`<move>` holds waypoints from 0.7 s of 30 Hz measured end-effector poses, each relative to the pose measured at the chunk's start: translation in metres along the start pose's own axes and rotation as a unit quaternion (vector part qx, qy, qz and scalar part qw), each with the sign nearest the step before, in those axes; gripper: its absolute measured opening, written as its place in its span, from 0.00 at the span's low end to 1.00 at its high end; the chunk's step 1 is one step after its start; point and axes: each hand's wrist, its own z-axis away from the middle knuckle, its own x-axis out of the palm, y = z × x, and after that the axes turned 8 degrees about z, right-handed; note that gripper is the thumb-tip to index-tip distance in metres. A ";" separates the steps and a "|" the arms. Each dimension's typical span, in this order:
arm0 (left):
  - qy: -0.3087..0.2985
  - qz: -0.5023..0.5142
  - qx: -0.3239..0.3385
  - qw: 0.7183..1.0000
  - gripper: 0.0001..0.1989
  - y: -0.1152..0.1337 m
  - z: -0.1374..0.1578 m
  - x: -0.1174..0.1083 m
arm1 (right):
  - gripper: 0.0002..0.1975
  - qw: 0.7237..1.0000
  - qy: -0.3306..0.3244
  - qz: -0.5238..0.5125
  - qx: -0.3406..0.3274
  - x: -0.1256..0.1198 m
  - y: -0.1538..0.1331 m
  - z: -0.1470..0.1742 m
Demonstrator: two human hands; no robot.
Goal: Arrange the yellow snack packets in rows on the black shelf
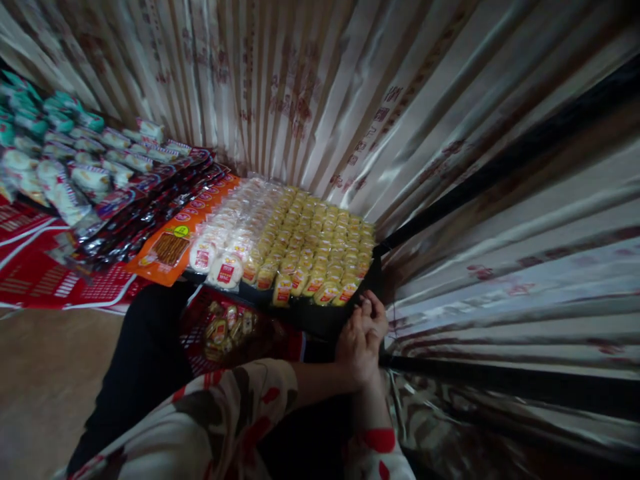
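Note:
My left hand [354, 343] lies across my right hand [376, 315] at the tray's near right corner, its fingers closed over the back of it. The fingers of my right hand look curled together, and nothing shows in them. Just beyond both hands is the black tray [320, 321]. On it stand tight rows of small yellow wrapped cakes [310, 247]. To their left are rows of white round wrapped crackers [226, 268], each with a red label. The picture is dim and slightly blurred.
An orange snack packet [167, 250], dark shiny packets [150, 213] and white wrapped snacks [90, 180] lie further left, with green packets [30, 107] behind. Gold-wrapped pieces [227, 331] sit in a red basket below. Pleated printed sheeting [300, 80] and a black bar [500, 163] bound the right side.

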 end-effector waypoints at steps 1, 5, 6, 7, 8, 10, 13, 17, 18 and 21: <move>0.003 0.002 -0.020 1.000 0.25 -0.004 0.011 -0.004 | 0.26 1.000 0.009 -0.010 0.013 -0.001 0.001 0.002; -0.029 0.055 0.000 0.998 0.29 -0.025 0.056 -0.033 | 0.26 0.988 0.097 -0.057 0.106 0.006 0.000 0.016; -0.040 0.076 0.024 0.996 0.29 -0.031 0.067 -0.043 | 0.25 0.984 0.109 -0.061 0.127 0.010 -0.003 0.025; -0.047 0.095 0.046 0.993 0.29 -0.037 0.078 -0.053 | 0.24 0.982 0.113 -0.057 0.142 0.013 -0.008 0.035; -0.053 0.109 0.062 0.991 0.30 -0.044 0.089 -0.063 | 0.23 0.982 0.105 -0.046 0.150 0.017 -0.013 0.047; -0.068 0.121 0.068 0.988 0.31 -0.059 0.109 -0.083 | 0.21 0.984 0.082 -0.020 0.157 0.026 -0.024 0.074; -0.093 0.103 0.043 0.989 0.30 -0.085 0.136 -0.115 | 0.18 0.990 0.006 -0.011 0.138 0.045 -0.035 0.110; -0.063 0.050 -0.038 0.996 0.23 -0.127 0.157 -0.156 | 0.18 0.976 -0.196 -0.036 0.093 0.087 -0.032 0.135; -0.056 0.030 -0.090 0.994 0.21 -0.138 0.158 -0.165 | 0.18 0.966 -0.239 -0.034 0.089 0.100 -0.029 0.137; 0.020 -0.055 -0.280 0.958 0.17 -0.172 0.147 -0.187 | 0.18 0.937 -0.338 -0.017 0.084 0.140 -0.018 0.138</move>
